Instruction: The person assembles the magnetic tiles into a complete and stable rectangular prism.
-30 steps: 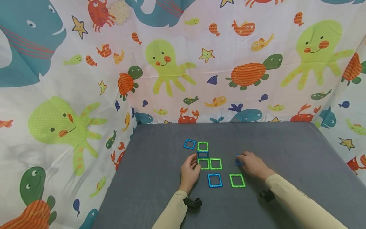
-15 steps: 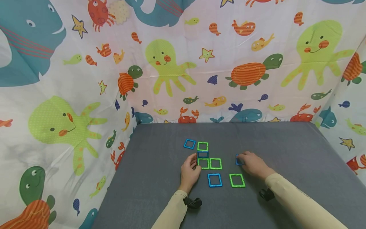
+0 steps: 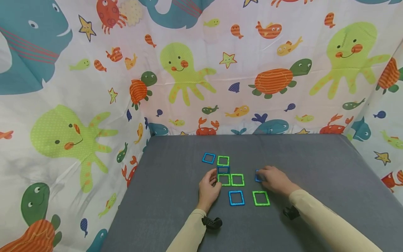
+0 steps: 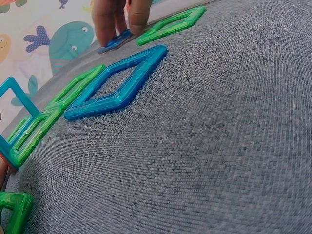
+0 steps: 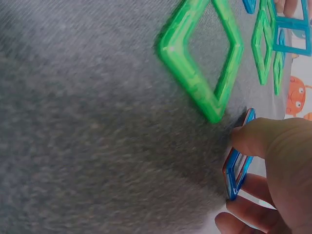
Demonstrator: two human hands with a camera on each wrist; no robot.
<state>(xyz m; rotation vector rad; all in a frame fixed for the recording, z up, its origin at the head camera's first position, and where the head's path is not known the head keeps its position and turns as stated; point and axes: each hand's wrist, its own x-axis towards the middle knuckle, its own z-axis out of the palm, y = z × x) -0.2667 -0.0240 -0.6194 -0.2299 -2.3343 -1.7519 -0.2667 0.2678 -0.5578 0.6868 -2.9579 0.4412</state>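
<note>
My left hand (image 3: pixel 209 189) is at the left side of a small group of square magnetic tiles, its fingers and thumb at an upright blue magnetic tile (image 4: pixel 23 96). Two flat green tiles (image 3: pixel 237 185) lie joined at the foot of it. A green corner (image 4: pixel 20 214) shows close to the left hand in the left wrist view; the rest is cut off. Farther right, my right hand (image 3: pixel 277 180) pinches another blue magnetic tile (image 5: pixel 233 185) between thumb and fingers, low over the cloth. The hand covers part of this tile.
Nearer the person lie a loose blue tile (image 3: pixel 237 204) and a loose green tile (image 3: pixel 261 204). Behind the group are a tilted blue tile (image 3: pixel 204 158) and a green tile (image 3: pixel 223 157). Grey cloth (image 3: pixel 163 196) covers the table, with a printed curtain (image 3: pixel 201 77) around it.
My right hand has slid slightly left with the blue magnetic tile in its fingers. The left hand and the other tiles stay in place.
</note>
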